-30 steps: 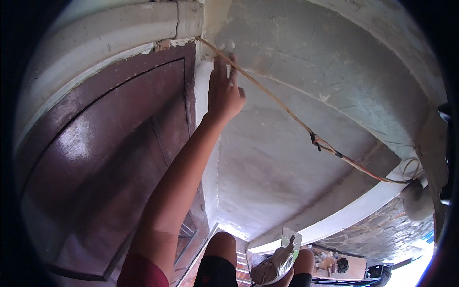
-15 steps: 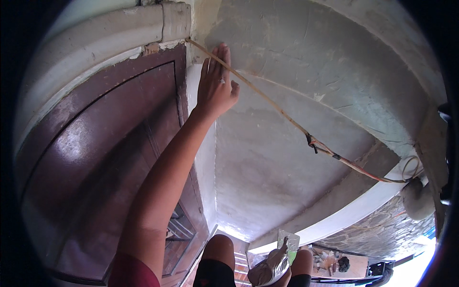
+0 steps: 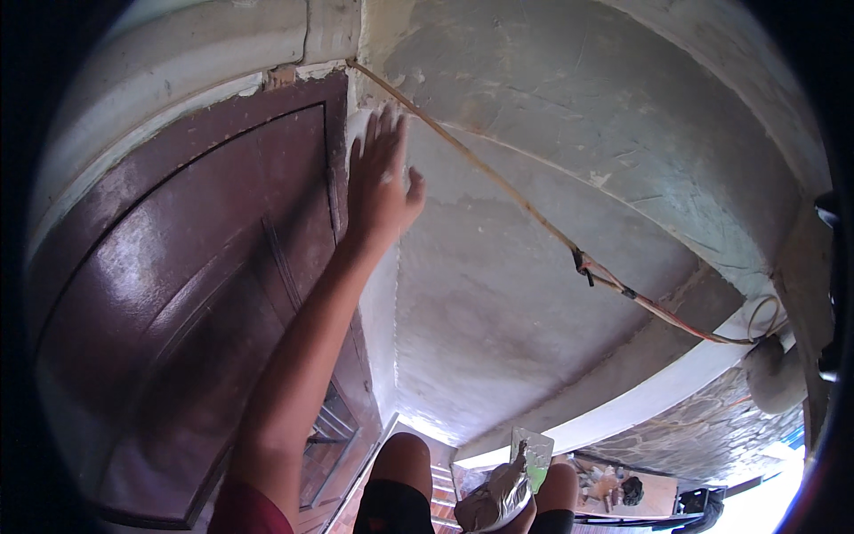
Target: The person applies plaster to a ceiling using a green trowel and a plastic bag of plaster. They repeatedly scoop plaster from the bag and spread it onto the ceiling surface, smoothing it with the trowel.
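My left hand [image 3: 382,182] is raised at the wall corner beside the top of the brown door frame [image 3: 336,133]. Its fingers are stretched out and slightly blurred, with nothing held; the fingertips are just below a cord [image 3: 498,178] strung across the wall. Down near my knees, my right hand [image 3: 525,518] is closed on a crumpled silver foil pouch [image 3: 495,500], most of the fingers hidden behind it. Against the pouch stands a flat, partly green translucent plate [image 3: 537,449]; I cannot tell whether the hand grips it too.
The brown panelled door [image 3: 178,267] fills the left side. A grey plastered wall [image 3: 498,294] lies ahead. Taped wires [image 3: 614,283] continue the cord to the right. Below, a bench [image 3: 654,498] carries several small items, and metal rails [image 3: 442,485] show beneath my knees.
My left hand has moved down and left, away from the cord toward the door frame, its fingers more spread. The right hand still holds the pouch.
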Tool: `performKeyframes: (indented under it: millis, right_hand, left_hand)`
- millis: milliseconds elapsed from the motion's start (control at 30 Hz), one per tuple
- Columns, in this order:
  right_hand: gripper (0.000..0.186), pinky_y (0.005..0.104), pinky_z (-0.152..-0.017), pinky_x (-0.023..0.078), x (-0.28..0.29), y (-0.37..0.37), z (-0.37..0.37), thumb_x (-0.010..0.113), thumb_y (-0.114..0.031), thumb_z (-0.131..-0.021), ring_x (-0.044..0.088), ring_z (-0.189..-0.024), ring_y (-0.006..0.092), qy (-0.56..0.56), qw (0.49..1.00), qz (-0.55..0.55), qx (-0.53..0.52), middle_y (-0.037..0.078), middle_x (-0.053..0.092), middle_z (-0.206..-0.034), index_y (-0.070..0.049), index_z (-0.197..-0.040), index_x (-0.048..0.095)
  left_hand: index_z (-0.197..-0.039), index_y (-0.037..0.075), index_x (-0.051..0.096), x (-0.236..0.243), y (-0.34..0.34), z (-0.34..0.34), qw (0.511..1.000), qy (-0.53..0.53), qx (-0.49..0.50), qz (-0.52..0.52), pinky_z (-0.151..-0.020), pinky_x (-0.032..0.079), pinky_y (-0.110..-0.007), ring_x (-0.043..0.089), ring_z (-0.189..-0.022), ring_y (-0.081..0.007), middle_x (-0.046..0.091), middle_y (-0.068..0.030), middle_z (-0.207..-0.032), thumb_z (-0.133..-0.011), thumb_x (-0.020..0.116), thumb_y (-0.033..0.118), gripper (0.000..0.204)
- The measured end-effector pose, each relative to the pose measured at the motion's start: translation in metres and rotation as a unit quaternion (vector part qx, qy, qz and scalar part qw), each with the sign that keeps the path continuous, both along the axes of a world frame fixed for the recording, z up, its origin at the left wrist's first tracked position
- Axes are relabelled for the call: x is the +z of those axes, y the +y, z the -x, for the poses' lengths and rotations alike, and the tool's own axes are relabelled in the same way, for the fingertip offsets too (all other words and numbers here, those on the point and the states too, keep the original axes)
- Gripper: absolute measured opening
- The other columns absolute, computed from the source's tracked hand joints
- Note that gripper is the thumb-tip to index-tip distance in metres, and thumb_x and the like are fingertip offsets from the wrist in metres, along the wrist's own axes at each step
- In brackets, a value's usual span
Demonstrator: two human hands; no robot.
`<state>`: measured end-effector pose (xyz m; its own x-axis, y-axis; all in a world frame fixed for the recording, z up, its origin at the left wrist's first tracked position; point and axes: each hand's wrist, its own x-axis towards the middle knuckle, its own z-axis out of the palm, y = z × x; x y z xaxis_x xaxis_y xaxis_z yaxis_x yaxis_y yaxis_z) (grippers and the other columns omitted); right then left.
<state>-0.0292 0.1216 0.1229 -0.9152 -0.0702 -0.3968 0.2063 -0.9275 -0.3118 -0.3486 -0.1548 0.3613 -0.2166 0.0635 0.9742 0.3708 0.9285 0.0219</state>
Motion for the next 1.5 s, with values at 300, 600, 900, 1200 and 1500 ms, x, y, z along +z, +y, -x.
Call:
performKeyframes:
  millis: [300,600,900,1200,1500]
  right_hand:
    - [0.047,0.0467,-0.089,0.049,0.002,-0.008,-0.019,0.031,-0.039,-0.101,0.061,-0.102,0.0301,0.044,0.999,-0.018,-0.018,0.013,0.062,-0.111,-0.006,-0.124,0.054]
    - [0.05,0.0476,-0.097,0.046,0.028,-0.028,-0.012,0.033,-0.041,-0.101,0.059,-0.111,0.0319,0.087,0.996,0.025,0.004,0.015,0.059,-0.122,-0.004,-0.13,0.052]
    - [0.039,0.0365,-0.082,0.052,0.085,-0.081,0.004,0.049,-0.034,-0.101,0.062,-0.094,0.0221,-0.04,0.929,-0.357,-0.085,0.015,0.062,-0.105,0.002,-0.115,0.056]
    - [0.033,0.0325,-0.087,0.048,0.09,-0.105,-0.027,0.043,-0.023,-0.104,0.06,-0.1,0.0183,0.085,0.924,-0.37,-0.046,0.013,0.062,-0.111,0.005,-0.117,0.054]
    - [0.029,0.0279,-0.078,0.048,0.08,-0.044,-0.049,0.056,-0.018,-0.096,0.061,-0.087,0.0132,0.17,0.9,-0.394,0.072,0.008,0.066,-0.099,0.007,-0.11,0.059]
  left_hand:
    - [-0.124,-0.003,0.056,-0.068,0.036,-0.213,0.502,-0.152,-0.51,-0.682,-0.092,0.053,-0.036,0.068,-0.097,-0.0223,0.069,-0.0175,-0.102,-0.092,0.065,0.011,0.036]
    - [-0.125,-0.003,0.056,-0.108,0.053,-0.286,0.663,-0.261,-0.367,-0.598,-0.1,0.044,-0.039,0.063,-0.11,-0.0246,0.067,-0.0201,-0.113,-0.097,0.055,0.015,0.033]
    - [-0.143,-0.003,0.026,-0.154,0.114,-0.351,0.718,-0.432,-0.259,-0.481,-0.11,0.032,-0.043,0.039,-0.132,-0.0313,0.041,-0.0212,-0.137,-0.063,0.091,0.03,0.109]
    - [-0.135,-0.001,0.039,-0.153,0.065,-0.352,0.664,-0.485,-0.281,-0.495,-0.095,0.049,-0.035,0.058,-0.111,-0.0228,0.057,-0.0134,-0.121,-0.06,0.093,0.023,0.095]
    - [-0.121,-0.002,0.052,-0.15,0.045,-0.406,0.49,-0.53,-0.312,-0.618,-0.081,0.055,-0.039,0.067,-0.094,-0.0244,0.065,-0.0189,-0.108,-0.064,0.084,0.009,0.066]
